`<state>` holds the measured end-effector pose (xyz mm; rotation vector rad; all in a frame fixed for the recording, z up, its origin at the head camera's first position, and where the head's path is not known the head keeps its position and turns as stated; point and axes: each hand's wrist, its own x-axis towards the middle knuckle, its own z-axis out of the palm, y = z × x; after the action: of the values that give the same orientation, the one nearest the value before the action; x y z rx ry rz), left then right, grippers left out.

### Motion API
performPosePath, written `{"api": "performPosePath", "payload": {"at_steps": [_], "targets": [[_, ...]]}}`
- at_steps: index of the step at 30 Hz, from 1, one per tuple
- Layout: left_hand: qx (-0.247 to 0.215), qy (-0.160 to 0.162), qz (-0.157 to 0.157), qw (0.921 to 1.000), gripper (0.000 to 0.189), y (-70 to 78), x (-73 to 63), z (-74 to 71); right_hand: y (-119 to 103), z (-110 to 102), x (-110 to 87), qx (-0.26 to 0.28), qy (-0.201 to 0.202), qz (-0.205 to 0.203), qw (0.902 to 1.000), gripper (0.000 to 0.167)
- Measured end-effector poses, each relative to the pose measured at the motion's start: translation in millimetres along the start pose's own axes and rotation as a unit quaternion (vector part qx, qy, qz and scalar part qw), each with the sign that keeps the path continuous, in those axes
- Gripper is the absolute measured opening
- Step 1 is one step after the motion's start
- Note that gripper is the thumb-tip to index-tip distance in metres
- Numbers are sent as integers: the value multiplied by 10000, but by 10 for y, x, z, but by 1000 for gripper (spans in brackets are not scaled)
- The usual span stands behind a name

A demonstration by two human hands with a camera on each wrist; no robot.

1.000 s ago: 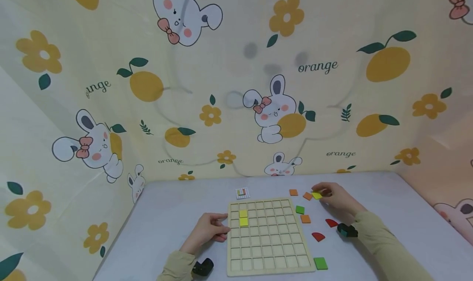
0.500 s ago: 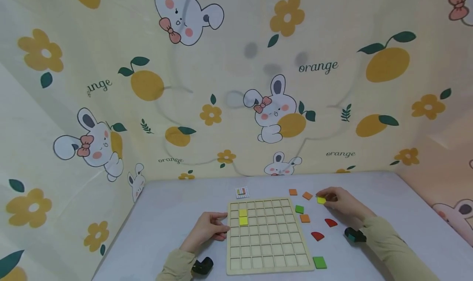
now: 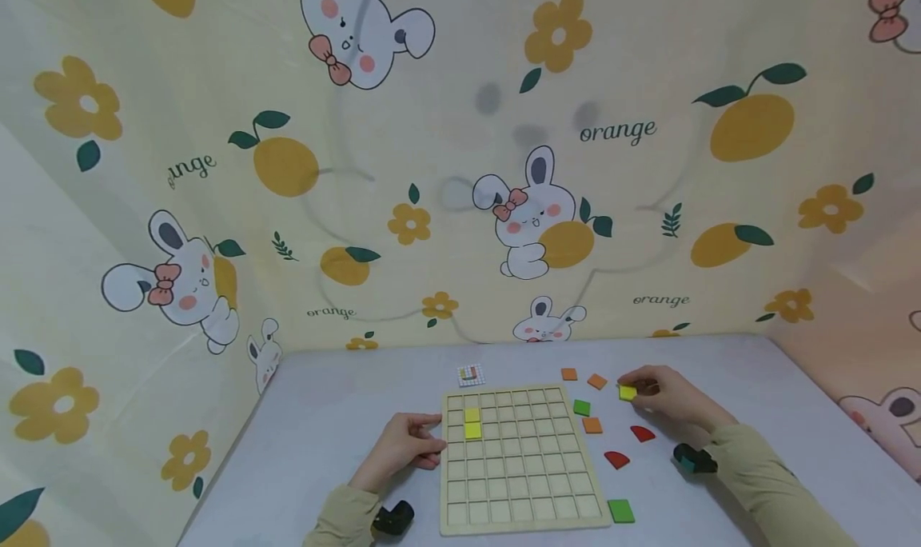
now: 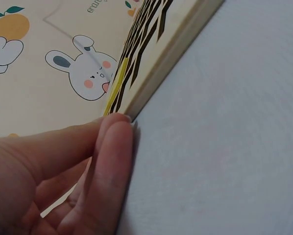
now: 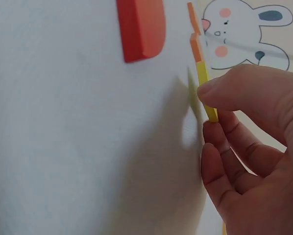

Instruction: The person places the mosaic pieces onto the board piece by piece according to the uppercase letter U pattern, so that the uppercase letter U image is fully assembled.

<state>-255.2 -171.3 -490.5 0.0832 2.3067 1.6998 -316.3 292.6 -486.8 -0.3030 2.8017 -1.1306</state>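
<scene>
My left hand (image 3: 404, 449) is at the left edge of a pale wooden grid board (image 3: 528, 523), gripping it with thumb and fingertips. Two yellow square tiles (image 3: 472, 430) sit one above the other in the board's upper left cells. In the left wrist view, the fingers (image 4: 114, 152) touch the board's edge (image 4: 161, 73). Off the board's far right corner, my right hand (image 3: 669, 395) pinches a yellow tile (image 3: 627, 393) between thumb and fingers. The right wrist view shows this yellow tile (image 5: 208, 100) edge-on, a little above the table.
Right of the board lie orange tiles (image 3: 592, 425), a small green tile (image 3: 582, 408), two red quarter-round pieces (image 3: 616, 459) and a larger green square (image 3: 621, 511). A small pattern card (image 3: 471, 374) lies behind the board. A printed cloth (image 3: 432, 171) hangs at the back.
My right hand has drawn slightly back and to the right, away from the orange tiles, with the yellow tile in its fingers. The left hand stays at the board.
</scene>
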Motion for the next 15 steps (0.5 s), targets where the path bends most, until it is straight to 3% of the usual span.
{"api": "performPosePath", "payload": {"at_steps": [5,12,15], "targets": [[-7,-2,13,10000,56,-6,-3,-7,-106,-41,-24,33,30,-210,9998,32],[7,25,-41,10000,56,-31,16,-11,-399,-63,-76,-32,-27,-1052,9944,31],[11,25,-23,10000,56,-37,23,-8,-525,-17,-73,28,-118,-1186,9929,30]]}}
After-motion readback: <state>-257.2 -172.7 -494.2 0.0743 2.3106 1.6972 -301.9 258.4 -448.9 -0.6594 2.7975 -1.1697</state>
